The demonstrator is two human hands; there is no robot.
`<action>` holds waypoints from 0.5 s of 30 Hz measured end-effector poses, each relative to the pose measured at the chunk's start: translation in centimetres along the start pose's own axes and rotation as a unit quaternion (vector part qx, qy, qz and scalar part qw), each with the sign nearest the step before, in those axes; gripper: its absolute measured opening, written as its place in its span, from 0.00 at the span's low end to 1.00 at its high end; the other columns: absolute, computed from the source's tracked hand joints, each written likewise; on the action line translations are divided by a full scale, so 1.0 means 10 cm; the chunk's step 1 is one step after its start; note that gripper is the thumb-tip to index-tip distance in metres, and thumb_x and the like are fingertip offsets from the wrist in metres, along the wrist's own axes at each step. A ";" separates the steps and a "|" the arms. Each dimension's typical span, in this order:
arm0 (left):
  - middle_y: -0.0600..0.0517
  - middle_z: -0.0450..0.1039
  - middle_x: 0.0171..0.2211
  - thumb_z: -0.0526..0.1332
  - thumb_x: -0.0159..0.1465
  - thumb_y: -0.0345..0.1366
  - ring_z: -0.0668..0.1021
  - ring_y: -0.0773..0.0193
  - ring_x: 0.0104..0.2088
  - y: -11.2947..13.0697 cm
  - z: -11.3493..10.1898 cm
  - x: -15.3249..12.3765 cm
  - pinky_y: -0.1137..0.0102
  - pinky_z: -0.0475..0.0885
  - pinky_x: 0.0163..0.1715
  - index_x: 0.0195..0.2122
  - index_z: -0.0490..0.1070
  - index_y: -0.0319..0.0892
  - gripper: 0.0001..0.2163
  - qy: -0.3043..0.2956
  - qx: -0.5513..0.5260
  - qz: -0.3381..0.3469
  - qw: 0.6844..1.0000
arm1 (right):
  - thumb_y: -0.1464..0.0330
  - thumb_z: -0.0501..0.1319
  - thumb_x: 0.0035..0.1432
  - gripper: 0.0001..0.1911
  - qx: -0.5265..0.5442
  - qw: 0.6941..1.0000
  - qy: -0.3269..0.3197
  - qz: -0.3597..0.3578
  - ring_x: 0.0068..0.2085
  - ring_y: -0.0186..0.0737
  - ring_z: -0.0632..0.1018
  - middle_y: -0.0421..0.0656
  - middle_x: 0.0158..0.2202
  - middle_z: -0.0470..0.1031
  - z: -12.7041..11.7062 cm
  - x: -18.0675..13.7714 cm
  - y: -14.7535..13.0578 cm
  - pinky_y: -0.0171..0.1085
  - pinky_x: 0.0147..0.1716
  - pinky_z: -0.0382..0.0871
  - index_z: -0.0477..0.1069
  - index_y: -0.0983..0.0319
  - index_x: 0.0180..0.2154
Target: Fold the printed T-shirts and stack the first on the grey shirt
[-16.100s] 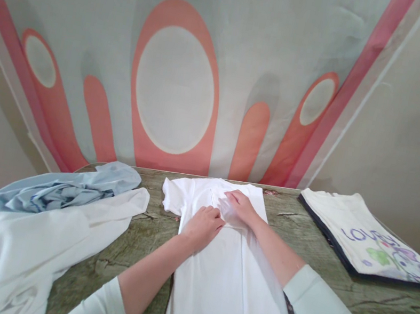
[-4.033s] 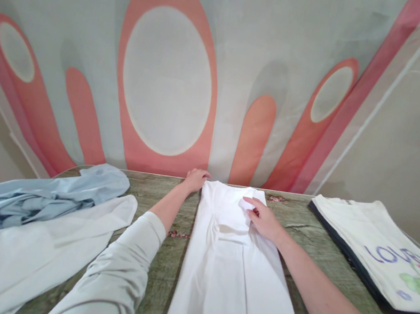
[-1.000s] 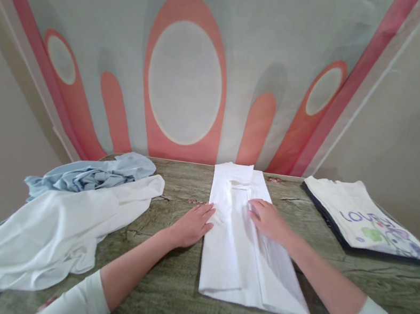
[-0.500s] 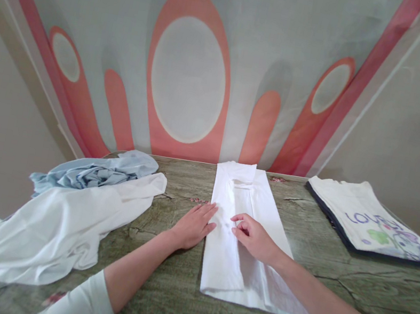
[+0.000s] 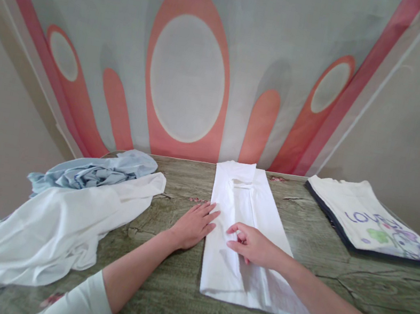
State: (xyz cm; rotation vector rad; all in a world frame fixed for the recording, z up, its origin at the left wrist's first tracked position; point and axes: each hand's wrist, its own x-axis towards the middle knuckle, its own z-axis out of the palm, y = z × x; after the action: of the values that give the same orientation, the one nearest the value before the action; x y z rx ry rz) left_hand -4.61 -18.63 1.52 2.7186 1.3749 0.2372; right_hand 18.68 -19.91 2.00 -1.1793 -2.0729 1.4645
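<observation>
The right hand [image 5: 253, 245] has slid a little nearer the wearer, along the inner edge of the long, white, folded cloth garment [image 5: 266, 205]; the garment itself has hardly shifted, so I judge this as tidying a fold rather than making a new one; its fingers are curled, thumb and forefinger close, but whether cloth is pinched between them I cannot tell; the left hand [image 5: 193, 227] lies flat, its grip spread and clamped on nothing, fingertips at the garment's left edge; the garment lies flat on the grey-brown, wood-patterned desk [image 5: 169, 296]; its long axis runs away from the wearer, one short end at the desk's far edge, the other towards the wearer; which is the collar end is unclear.
</observation>
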 end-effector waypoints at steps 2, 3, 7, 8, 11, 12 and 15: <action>0.50 0.46 0.64 0.40 0.69 0.44 0.50 0.60 0.63 0.00 0.00 0.00 0.60 0.47 0.60 0.61 0.52 0.47 0.21 0.000 0.000 0.000 1.000 | 0.64 0.58 0.55 0.14 0.005 1.000 -0.024 0.006 0.15 0.29 0.67 0.31 0.20 0.63 0.00 -0.03 -0.02 0.28 0.14 0.57 0.62 0.60 0.43; 0.50 0.46 0.64 0.40 0.69 0.44 0.50 0.60 0.63 0.01 -0.01 0.00 0.60 0.47 0.60 0.61 0.53 0.47 0.21 0.000 0.000 0.000 1.000 | 0.65 0.58 0.55 0.14 0.008 0.999 -0.034 0.009 0.15 0.29 0.67 0.31 0.19 0.62 0.01 -0.04 -0.03 0.28 0.14 0.57 0.62 0.60 0.44; 0.50 0.46 0.64 0.40 0.69 0.44 0.50 0.60 0.63 0.01 0.00 0.00 0.59 0.46 0.60 0.61 0.52 0.46 0.21 0.001 0.002 0.001 1.000 | 0.69 0.58 0.53 0.16 0.022 0.997 -0.068 0.027 0.16 0.28 0.68 0.30 0.19 0.62 0.01 -0.08 -0.06 0.27 0.13 0.55 0.61 0.60 0.46; 0.50 0.46 0.64 0.40 0.69 0.44 0.50 0.60 0.63 0.01 0.00 0.00 0.59 0.46 0.60 0.61 0.53 0.46 0.21 0.002 0.002 0.000 1.000 | 0.69 0.58 0.53 0.16 0.028 0.996 -0.075 0.032 0.16 0.28 0.69 0.30 0.19 0.62 0.01 -0.09 -0.08 0.26 0.13 0.54 0.61 0.60 0.45; 0.50 0.47 0.64 0.40 0.69 0.43 0.50 0.60 0.63 0.01 0.01 0.00 0.60 0.46 0.60 0.61 0.53 0.46 0.21 0.006 0.002 0.002 1.000 | 0.70 0.58 0.52 0.13 0.056 0.992 -0.105 0.046 0.16 0.28 0.69 0.30 0.18 0.63 -0.01 -0.10 -0.11 0.26 0.12 0.52 0.63 0.61 0.42; 0.50 0.47 0.64 0.40 0.69 0.43 0.50 0.60 0.63 0.00 0.01 0.00 0.60 0.46 0.60 0.61 0.53 0.46 0.21 0.006 0.002 0.003 1.000 | 0.69 0.58 0.53 0.11 0.064 0.989 -0.119 0.051 0.16 0.28 0.69 0.31 0.17 0.63 -0.02 -0.11 -0.12 0.26 0.12 0.52 0.64 0.61 0.40; 0.50 0.47 0.64 0.41 0.69 0.43 0.50 0.59 0.63 0.00 0.01 0.01 0.60 0.46 0.60 0.61 0.53 0.46 0.21 0.005 0.005 0.002 1.000 | 0.67 0.58 0.53 0.09 0.073 0.982 -0.158 0.067 0.15 0.29 0.70 0.32 0.15 0.64 -0.05 -0.11 -0.14 0.25 0.11 0.52 0.66 0.63 0.38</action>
State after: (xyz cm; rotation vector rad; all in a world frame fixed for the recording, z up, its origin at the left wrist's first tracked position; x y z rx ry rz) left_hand -4.57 -18.54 1.42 2.7316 1.3768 0.2450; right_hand 19.06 -20.63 3.61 -1.1058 -2.0694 1.9418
